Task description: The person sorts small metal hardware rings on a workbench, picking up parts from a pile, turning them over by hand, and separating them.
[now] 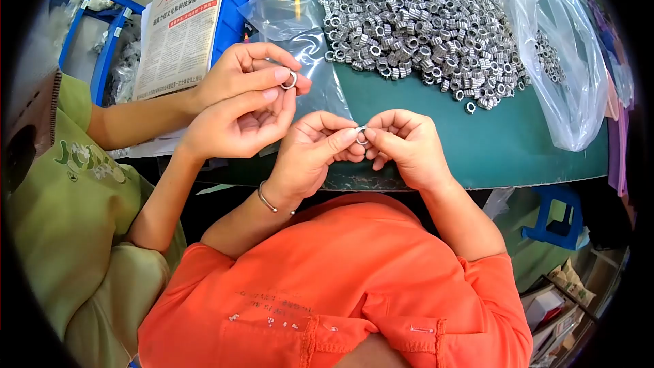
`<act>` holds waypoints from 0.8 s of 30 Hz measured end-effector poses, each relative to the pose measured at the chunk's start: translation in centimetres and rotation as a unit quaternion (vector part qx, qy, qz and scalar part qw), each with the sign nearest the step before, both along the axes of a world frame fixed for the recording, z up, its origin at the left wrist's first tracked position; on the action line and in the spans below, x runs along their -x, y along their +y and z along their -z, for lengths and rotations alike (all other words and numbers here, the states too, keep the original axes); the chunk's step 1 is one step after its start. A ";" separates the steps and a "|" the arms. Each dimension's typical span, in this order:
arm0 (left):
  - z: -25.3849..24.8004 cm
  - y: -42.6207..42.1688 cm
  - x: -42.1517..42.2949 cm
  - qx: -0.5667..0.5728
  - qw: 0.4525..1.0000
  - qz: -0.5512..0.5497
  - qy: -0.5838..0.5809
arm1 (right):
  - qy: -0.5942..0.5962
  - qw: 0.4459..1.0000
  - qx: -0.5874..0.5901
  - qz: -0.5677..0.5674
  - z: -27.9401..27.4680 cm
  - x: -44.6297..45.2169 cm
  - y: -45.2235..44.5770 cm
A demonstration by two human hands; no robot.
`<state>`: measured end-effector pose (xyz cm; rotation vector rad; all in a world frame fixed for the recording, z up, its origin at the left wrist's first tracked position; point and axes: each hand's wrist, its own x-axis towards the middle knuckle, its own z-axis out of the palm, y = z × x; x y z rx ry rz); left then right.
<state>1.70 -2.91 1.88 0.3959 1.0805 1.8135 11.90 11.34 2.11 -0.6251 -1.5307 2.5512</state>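
Ring (362,142), one, small, silvery, metal by its sheen: located between our two hands, above the near edge of the green table (477,157). Surface detail too small for us to tell.

Left hand (315,151), one: narrowed to a pinch, thumb and forefinger on the ring's left side, other fingers curled beneath. Bracelet at its wrist (267,199).

Right hand (407,140), one: likewise pinched, thumb and forefinger at the ring's right side, so that we hold one piece from both sides.

Handling, as we judge it: light, stiff, unlikely to bend or chip under finger pressure; apt to slip or roll if smooth or oily. Best hold: fingertips on opposite sides of the outer rim, light squeeze, opening left uncovered.

Pile of metal pieces (422,27), grey, ring-shaped, many with ribbed sides: heaped beyond our hands, well apart from them. Taken singly, we would lift one by its outer wall.

Co-worker's hands (235,123), two, to our left: fingertips holding a second ring (294,82), apart from ours.

Clear plastic bag (569,105), one: at the right of the pile, soft and creased. Flat plastic sheet (317,75), one: left of the pile. Newspaper (178,34), one: leaning by a blue bin (235,10).
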 end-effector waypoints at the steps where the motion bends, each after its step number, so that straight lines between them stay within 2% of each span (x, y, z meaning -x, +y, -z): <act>1: -0.1 0.0 0.0 0.009 1.000 -0.004 -0.003 | -0.002 1.000 -0.003 0.003 0.0 0.0 0.0; 5: -1.1 0.3 -0.2 0.050 0.999 -0.017 -0.013 | -0.015 1.000 0.005 0.013 -0.3 0.1 0.0; 11: -0.4 0.3 -0.4 0.043 0.998 -0.027 -0.028 | -0.014 0.999 -0.021 0.023 0.2 0.1 -0.2; 16: -0.2 0.3 -0.5 0.060 0.997 -0.031 -0.033 | 0.036 0.994 -0.085 0.063 1.2 0.4 -0.4; 24: -0.4 0.4 -0.6 0.081 0.996 -0.033 -0.036 | 0.030 0.995 -0.070 0.063 0.8 0.4 -0.3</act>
